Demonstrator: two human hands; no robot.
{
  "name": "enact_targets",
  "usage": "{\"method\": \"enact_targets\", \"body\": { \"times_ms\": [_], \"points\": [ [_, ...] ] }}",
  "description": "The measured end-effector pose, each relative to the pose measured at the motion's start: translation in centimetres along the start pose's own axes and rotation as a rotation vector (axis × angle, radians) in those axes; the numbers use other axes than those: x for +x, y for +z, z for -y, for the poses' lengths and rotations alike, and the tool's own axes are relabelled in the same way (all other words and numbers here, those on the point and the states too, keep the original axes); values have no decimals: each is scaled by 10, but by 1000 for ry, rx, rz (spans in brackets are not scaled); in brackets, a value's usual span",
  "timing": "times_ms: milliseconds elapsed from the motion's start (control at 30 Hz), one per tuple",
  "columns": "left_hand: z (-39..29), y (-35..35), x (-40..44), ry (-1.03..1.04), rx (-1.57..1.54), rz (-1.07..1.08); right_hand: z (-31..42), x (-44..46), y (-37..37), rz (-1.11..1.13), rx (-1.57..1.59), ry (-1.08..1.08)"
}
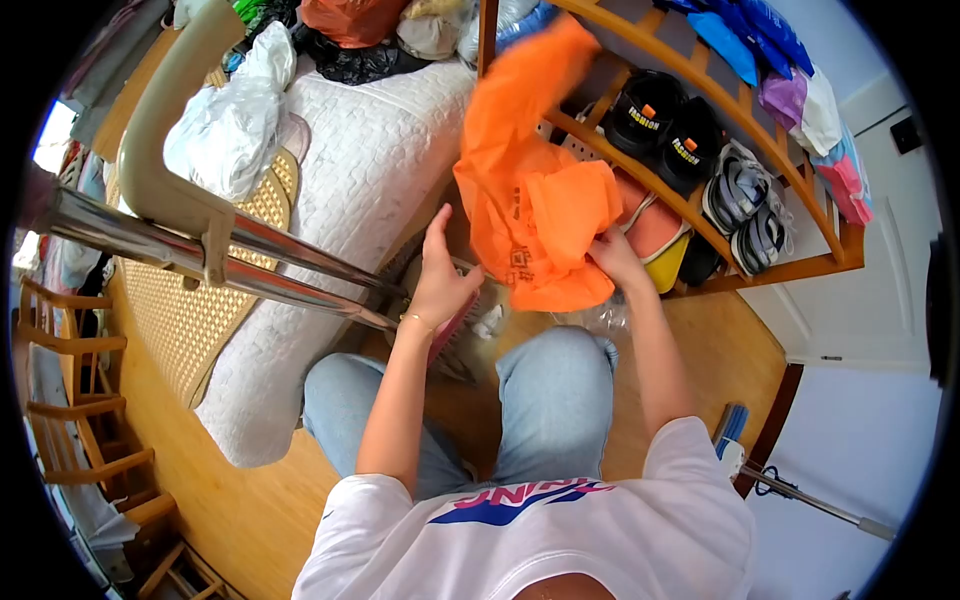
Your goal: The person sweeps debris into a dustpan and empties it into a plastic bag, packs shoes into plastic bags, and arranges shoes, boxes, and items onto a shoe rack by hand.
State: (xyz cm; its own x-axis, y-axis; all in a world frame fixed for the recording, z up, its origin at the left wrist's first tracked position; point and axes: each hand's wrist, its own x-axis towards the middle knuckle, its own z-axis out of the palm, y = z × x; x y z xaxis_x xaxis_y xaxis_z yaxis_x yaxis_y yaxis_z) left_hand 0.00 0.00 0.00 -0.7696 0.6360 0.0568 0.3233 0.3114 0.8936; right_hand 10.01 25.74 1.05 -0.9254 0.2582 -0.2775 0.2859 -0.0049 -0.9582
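An orange plastic bag point(540, 215) hangs spread out in front of my knees, its upper end blurred by motion. My right hand point(617, 258) grips the lower right side of the bag, with the fingertips partly hidden in its folds. To the left of the bag, my left hand point(443, 280) is open, thumb and fingers apart, holding nothing. Below that hand is a pinkish object point(452, 330), mostly covered, whose kind I cannot make out. A crumpled white scrap point(490, 322) lies near it, and clear plastic point(605, 317) is on the floor under the bag.
A wooden shoe rack point(800, 262) on the right holds black shoes point(645, 112) and grey sneakers point(745, 205). Left is a bed with a white quilt point(350, 140), crossed by metal poles point(300, 260). Wooden chairs point(90, 410) stand far left; a mop point(735, 440) lies right.
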Motion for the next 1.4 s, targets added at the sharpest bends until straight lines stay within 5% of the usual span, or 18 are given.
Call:
{"method": "enact_targets", "body": {
  "times_ms": [67, 167, 233, 300, 367, 500, 567, 700, 767, 833, 967, 1067, 1200, 1300, 1367, 1400],
  "points": [
    [-27, -3, -3, -40, -247, -135, 0, -13, -4, -15, -95, -76],
    [-54, 0, 26, 119, -208, -302, 11, -21, 1, 24, -162, -254],
    [-49, 0, 62, 235, -131, -432, 0, -23, -4, 45, -133, -223],
    [-65, -9, 92, 117, 279, -710, -5, -26, -11, 61, -101, -197],
    [-79, -12, 112, 92, 356, -650, -3, -31, -19, 277, -239, -318],
    [-67, -5, 145, 35, 631, -419, 16, -54, -15, 291, -418, -424],
    [-59, -4, 144, 40, 551, -459, 14, -62, -20, 247, -57, -276],
    [-72, -29, 128, -31, 249, -568, -10, -51, -58, 43, 328, -426],
    [-80, -33, 129, -13, 219, -595, -15, -48, -72, -283, 139, -253],
    [-93, -35, 130, 122, 185, -542, 4, -47, -49, -298, -1, -242],
    [-114, -22, 122, 155, -207, -391, 15, -18, 22, -379, -803, -212],
    [-110, -29, 119, 165, -198, -406, -3, 15, 17, -170, -681, -10],
    [-116, -46, 113, 130, 60, -552, -25, 28, -24, 33, -167, -141],
    [-115, -46, 118, 142, 66, -589, 14, 10, -47, -58, -6, -94],
    [-119, -46, 121, 155, -7, -580, -2, 9, -61, -50, -62, -133],
    [-120, -46, 122, 123, -130, -535, 2, 2, -59, -13, -331, -91]
  ]
}}
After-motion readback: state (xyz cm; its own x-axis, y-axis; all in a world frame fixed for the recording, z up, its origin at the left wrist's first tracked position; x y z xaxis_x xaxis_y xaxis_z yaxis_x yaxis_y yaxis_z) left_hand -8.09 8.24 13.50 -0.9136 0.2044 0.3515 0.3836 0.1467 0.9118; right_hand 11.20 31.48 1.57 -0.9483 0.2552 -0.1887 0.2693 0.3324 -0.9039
